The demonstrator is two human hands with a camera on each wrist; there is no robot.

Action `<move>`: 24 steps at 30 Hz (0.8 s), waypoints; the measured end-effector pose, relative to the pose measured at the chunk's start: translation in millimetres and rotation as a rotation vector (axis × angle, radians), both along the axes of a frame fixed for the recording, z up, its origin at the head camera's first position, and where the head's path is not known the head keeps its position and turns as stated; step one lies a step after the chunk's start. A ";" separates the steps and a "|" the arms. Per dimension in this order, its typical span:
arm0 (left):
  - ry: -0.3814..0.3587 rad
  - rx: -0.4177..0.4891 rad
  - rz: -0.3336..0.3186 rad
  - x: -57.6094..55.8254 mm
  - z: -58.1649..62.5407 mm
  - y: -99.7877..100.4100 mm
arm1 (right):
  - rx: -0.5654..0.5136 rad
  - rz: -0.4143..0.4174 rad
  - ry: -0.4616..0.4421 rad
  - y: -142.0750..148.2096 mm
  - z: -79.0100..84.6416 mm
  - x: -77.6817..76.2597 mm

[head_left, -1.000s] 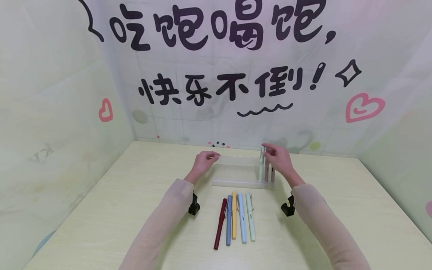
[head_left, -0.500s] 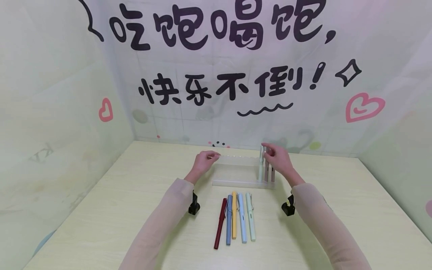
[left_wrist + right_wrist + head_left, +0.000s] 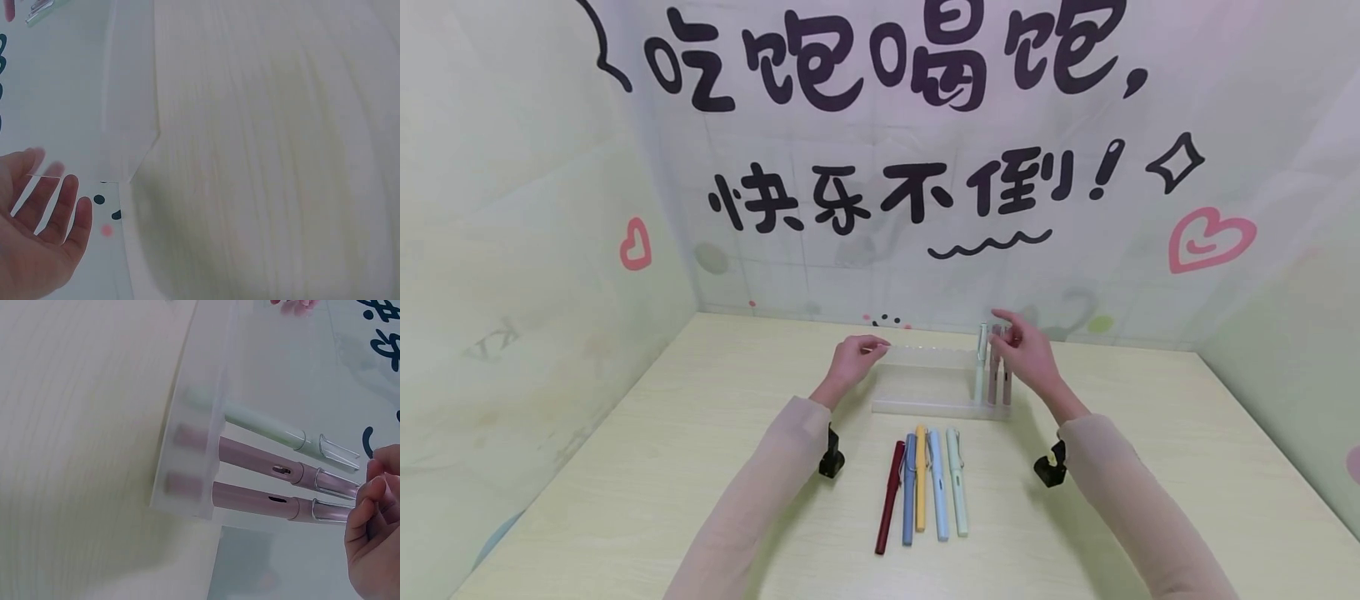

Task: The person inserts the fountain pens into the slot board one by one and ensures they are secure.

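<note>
A clear pen stand [image 3: 925, 408] stands at the back of the table. My left hand [image 3: 852, 358] pinches its upper left corner, with the thumb and fingers [image 3: 59, 209] on either side of the see-through edge in the left wrist view. At the stand's right end a pale green pen [image 3: 265, 427] and two mauve pens [image 3: 253, 459] stand upright, clips near the top. Beside their tops is my right hand [image 3: 1030, 358], index finger raised and apart from the green pen; whether it touches a mauve one I cannot tell.
In front of the stand lie a dark red pen [image 3: 890, 500], a blue pen [image 3: 909, 500], a yellow pen [image 3: 921, 492], a light blue pen [image 3: 938, 492] and another pale green pen [image 3: 957, 487]. A printed cloth backdrop [image 3: 805, 283] rises behind the table.
My right hand has let go of the pale green pen's top and moved slightly right and up. The left hand and the stand have stayed put.
</note>
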State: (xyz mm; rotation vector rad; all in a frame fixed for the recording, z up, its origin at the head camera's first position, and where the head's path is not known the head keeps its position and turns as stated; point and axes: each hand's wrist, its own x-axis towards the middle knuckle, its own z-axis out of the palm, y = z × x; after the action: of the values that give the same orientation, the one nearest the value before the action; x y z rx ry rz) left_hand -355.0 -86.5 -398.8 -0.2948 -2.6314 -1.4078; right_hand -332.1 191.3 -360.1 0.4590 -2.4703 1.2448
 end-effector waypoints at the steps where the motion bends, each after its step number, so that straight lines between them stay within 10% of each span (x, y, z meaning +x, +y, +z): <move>1: 0.002 0.001 -0.001 0.1 0.1 0.0 | -0.010 0.008 0.008 0.3 -0.8 1.7; 24: 0.002 -0.001 0.005 1.9 2.4 1.1 | 0.150 0.335 -0.273 -15.1 -42.0 57.5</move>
State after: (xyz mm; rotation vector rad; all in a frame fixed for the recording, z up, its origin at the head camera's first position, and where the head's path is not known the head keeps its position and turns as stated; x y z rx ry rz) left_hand -353.1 -85.4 -396.4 -0.2893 -2.6290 -1.4039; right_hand -274.6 176.2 -402.1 0.8205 -2.8166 1.3257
